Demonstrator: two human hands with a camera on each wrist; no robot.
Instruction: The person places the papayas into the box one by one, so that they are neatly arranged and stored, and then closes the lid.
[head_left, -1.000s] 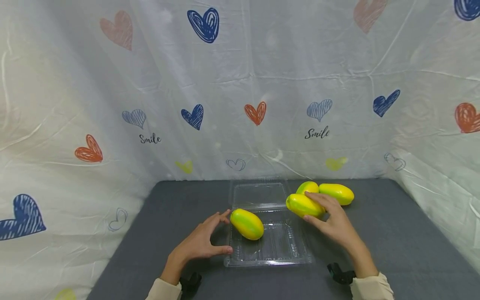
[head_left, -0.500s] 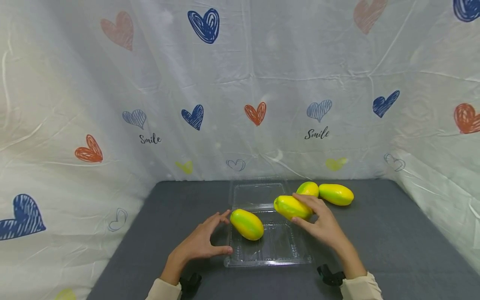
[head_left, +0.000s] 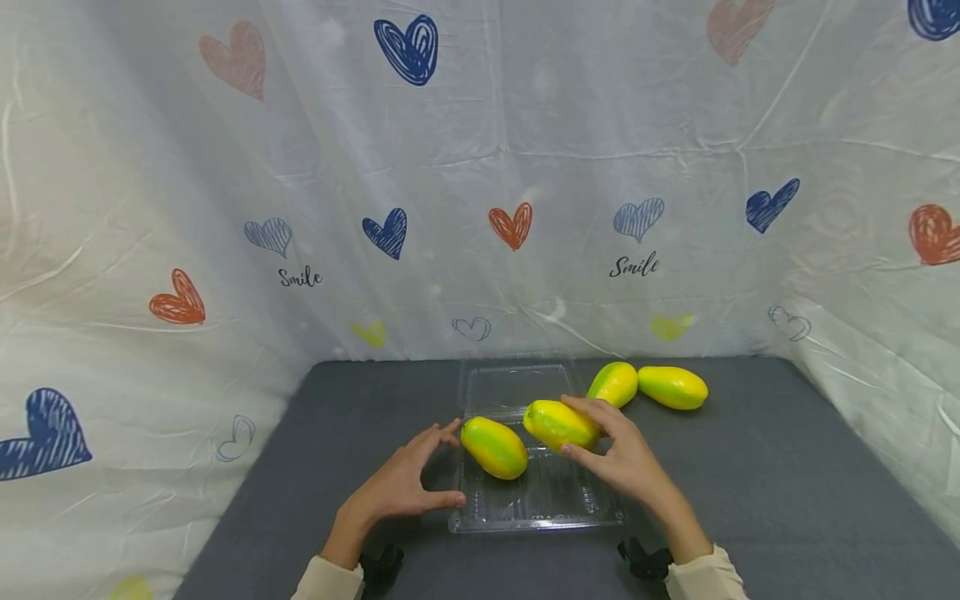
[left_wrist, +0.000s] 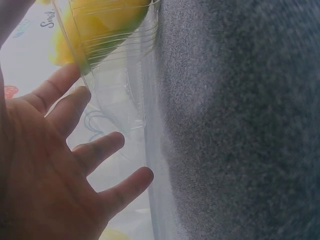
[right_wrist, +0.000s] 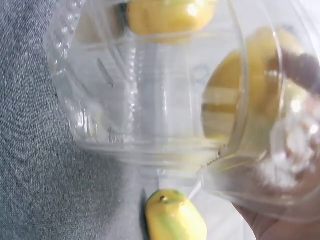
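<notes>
My right hand (head_left: 618, 454) grips a yellow-green papaya (head_left: 558, 424) over the right part of a clear plastic clamshell box (head_left: 536, 526). The right wrist view shows that held papaya (right_wrist: 225, 90) through the clear wall, partly hidden. Another papaya (head_left: 493, 448) lies in the box's left side. Beside it my left hand (head_left: 401, 479) holds its fingers spread, thumb and fingertips at the box's left edge. In the left wrist view the fingers of the left hand (left_wrist: 55, 155) are loosely extended, two fingertips against the plastic wall (left_wrist: 82, 75).
Two more papayas, one nearer (head_left: 613, 384) and one farther right (head_left: 672, 388), lie on the grey cloth-covered table (head_left: 750, 500) at the back right. The box's lid (head_left: 517, 390) is folded back toward the curtain (head_left: 570, 183) printed with hearts.
My right hand has carried its papaya left and toward me, from near the two back papayas to over the box. The left hand and the papaya in the box have stayed put.
</notes>
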